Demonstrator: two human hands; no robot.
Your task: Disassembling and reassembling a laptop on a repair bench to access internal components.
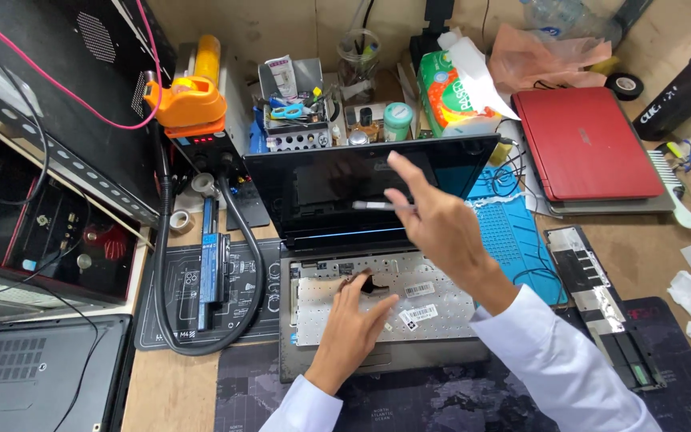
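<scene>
at the far left, an open black computer case (57, 144); right of it an orange-topped station (189, 104) whose hose loops over a grey mat (201, 288). at centre, the opened laptop (377, 264) with its silver keyboard plate (433, 304) facing up. the left hand (353, 324) rests fingertips, loosely spread, on a dark ribbon flap (365, 282), gripping nothing. the right hand (441, 220) hovers above, pinching a thin silver tool (377, 206). pressing too hard could likely crease the ribbon. a red laptop (585, 144) lies far right.

A dark laptop screen (369, 186) was seen mid-scene. A green-and-orange tissue package (445, 94) stood behind it. White barcode labels (418, 302) were stuck nearer.
</scene>
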